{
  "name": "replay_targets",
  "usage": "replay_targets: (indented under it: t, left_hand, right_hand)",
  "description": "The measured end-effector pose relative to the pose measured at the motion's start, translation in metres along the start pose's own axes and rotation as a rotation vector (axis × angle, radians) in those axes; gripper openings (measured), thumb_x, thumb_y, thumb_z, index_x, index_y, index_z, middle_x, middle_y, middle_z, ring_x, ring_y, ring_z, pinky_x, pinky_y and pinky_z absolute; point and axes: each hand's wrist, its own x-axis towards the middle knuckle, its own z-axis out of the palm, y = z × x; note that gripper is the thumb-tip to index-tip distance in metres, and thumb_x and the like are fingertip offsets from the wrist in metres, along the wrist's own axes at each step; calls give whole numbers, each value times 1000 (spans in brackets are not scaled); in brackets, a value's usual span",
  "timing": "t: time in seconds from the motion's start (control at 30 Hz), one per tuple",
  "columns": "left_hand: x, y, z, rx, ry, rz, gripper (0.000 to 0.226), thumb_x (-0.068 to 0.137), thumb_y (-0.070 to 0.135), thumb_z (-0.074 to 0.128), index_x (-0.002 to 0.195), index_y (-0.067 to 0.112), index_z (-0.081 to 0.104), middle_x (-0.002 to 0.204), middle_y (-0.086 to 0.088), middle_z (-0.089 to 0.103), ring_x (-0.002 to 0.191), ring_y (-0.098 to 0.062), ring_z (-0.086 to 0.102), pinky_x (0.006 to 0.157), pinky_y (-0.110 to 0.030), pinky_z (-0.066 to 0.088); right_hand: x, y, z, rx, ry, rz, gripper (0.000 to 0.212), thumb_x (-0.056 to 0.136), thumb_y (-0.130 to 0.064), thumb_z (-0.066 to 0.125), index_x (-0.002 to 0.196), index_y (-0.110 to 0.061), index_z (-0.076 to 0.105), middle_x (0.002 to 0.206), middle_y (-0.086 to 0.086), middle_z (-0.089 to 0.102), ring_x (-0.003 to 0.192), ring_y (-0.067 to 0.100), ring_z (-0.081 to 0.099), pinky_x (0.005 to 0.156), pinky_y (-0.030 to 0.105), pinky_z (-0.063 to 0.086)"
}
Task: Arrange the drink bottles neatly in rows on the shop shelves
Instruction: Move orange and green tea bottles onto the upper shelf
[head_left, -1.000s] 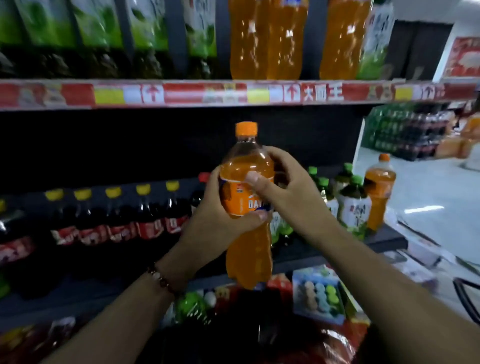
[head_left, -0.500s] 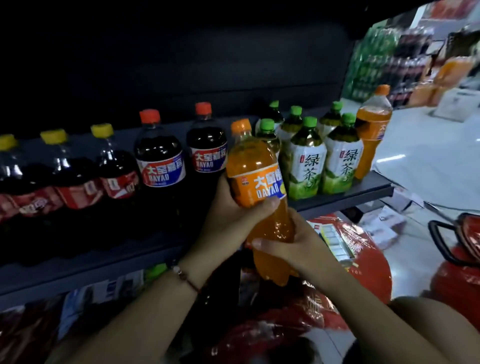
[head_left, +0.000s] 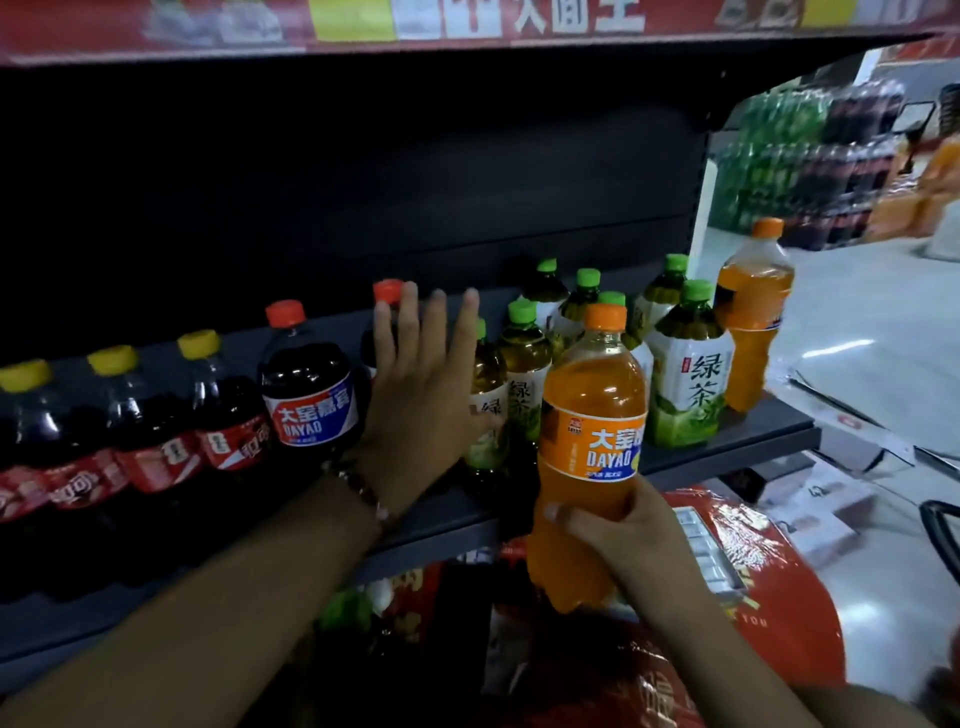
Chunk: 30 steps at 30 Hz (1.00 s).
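One orange bottle (head_left: 589, 441) held low in right-hand (head_left: 631, 545) grip off the shelf (head_left: 727, 447) front edge, left hand (head_left: 421, 395) flat and spread between cola bottles (head_left: 309, 384) and green tea bottles (head_left: 685, 374): risks toppling crowded neighbours if pushed in hard, or slipping from one-handed hold.

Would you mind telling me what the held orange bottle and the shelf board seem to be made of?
Orange bottle: likely clear glossy plastic, since the drink shows through and highlights glint on it; its label looks like printed film. Shelf board: probably dark painted metal, matte with a thin folded front edge, though that's uncertain.
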Motion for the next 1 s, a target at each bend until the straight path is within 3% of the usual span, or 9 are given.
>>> replay_targets:
  t: [0.13, 0.23, 0.37, 0.47, 0.53, 0.6, 0.67, 0.8, 1.0]
  left_hand:
    - [23, -2, 9, 143, -87, 25, 129, 61, 80, 67, 151, 0, 21, 158, -25, 18, 148, -43, 2, 118, -55, -7]
    - [24, -1, 19, 75, -52, 40, 110, 63, 73, 73, 140, 1, 41, 153, -25, 30, 148, -43, 7, 119, -52, -7]
    - [12, 4, 24, -99, 27, -8, 99, 69, 62, 76, 139, 3, 38, 141, -23, 48, 148, -42, 8, 120, -47, -6]
    - [-7, 12, 12, -184, 117, 0, 96, 63, 54, 85, 134, 2, 45, 125, -25, 61, 137, -43, 35, 115, -51, 9]
    - [-22, 15, 3, -250, 152, 3, 94, 60, 49, 88, 133, 7, 45, 126, -20, 63, 130, -34, 45, 114, -54, 17]
    - [-38, 13, -9, -492, 122, -79, 95, 63, 40, 89, 140, 19, 38, 130, -7, 60, 124, -16, 43, 112, -45, 32]
    - [-57, 6, -19, -790, 84, -219, 98, 66, 32, 89, 143, 38, 30, 130, 10, 53, 113, -3, 50, 96, -23, 45]
    - [-89, -16, -25, -1126, 150, -373, 98, 67, 19, 89, 136, 55, 29, 129, 18, 54, 108, 3, 61, 85, -15, 52]
    - [-107, -40, -19, -1209, 178, -487, 101, 65, 13, 89, 139, 51, 32, 131, 16, 52, 110, 2, 59, 87, -21, 54]
  right_hand:
    - [5, -2, 3, 16, 0, -5, 72, 43, -46, 87, 110, -29, 65, 96, -9, 75, 85, 11, 71, 76, 34, 58]
    - [7, -2, 4, -19, 5, -5, 59, 59, -32, 92, 110, -29, 62, 99, -10, 72, 89, 12, 68, 72, 30, 53]
    - [7, -1, 4, -34, 13, -1, 56, 63, -28, 90, 110, -29, 61, 100, -11, 69, 91, 12, 66, 74, 31, 52]
    - [7, 0, 3, -26, -1, 3, 55, 62, -28, 90, 109, -29, 62, 100, -11, 70, 91, 12, 66, 72, 30, 52]
    - [6, 0, 2, -25, 2, -12, 57, 61, -29, 91, 109, -28, 62, 100, -9, 70, 89, 12, 66, 68, 28, 50]
    - [5, -2, 1, -20, 15, -25, 56, 62, -26, 91, 110, -27, 61, 100, -7, 70, 89, 14, 67, 65, 27, 50]
    - [5, -2, 2, 14, 26, -26, 52, 65, -18, 88, 109, -28, 61, 99, -7, 71, 88, 16, 67, 65, 28, 51]
    - [12, -6, 16, 69, 35, -32, 52, 64, -17, 88, 109, -28, 63, 99, -6, 73, 91, 18, 70, 77, 38, 57]
    - [46, -14, 58, 26, 20, -143, 41, 65, -13, 88, 98, -26, 66, 95, -7, 75, 85, 10, 71, 76, 29, 58]
